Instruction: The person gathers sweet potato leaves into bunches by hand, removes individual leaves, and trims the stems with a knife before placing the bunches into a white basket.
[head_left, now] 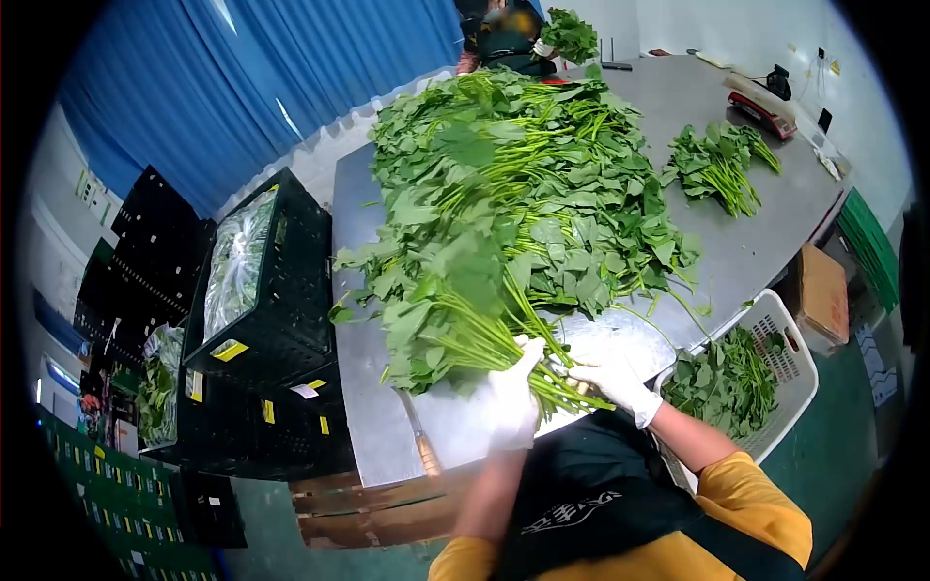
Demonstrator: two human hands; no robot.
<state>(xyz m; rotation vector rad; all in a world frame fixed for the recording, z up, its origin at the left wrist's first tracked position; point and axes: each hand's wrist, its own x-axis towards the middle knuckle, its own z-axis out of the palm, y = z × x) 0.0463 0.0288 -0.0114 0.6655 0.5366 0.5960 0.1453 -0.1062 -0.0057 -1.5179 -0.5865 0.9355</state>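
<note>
My left hand (515, 395), in a white glove, is wrapped round a bunch of leafy green stems (475, 334) above the table's front edge. The leaves of the bunch point up and to the left, and some are blurred. My right hand (614, 385), also gloved in white, has its fingers closed at the stem ends on the bunch's right side. Behind the bunch a large heap of leafy greens (581, 213) lies on the metal table (363, 416). A knife with a wooden handle (426, 453) lies at the front edge, left of my left hand.
A white basket (796, 373) with greens stands at the right. A smaller pile (722, 165) and a red scale (760, 114) are on the table's right part. Black crates (266, 310) stand at the left. Across the table another person (506, 44) holds greens.
</note>
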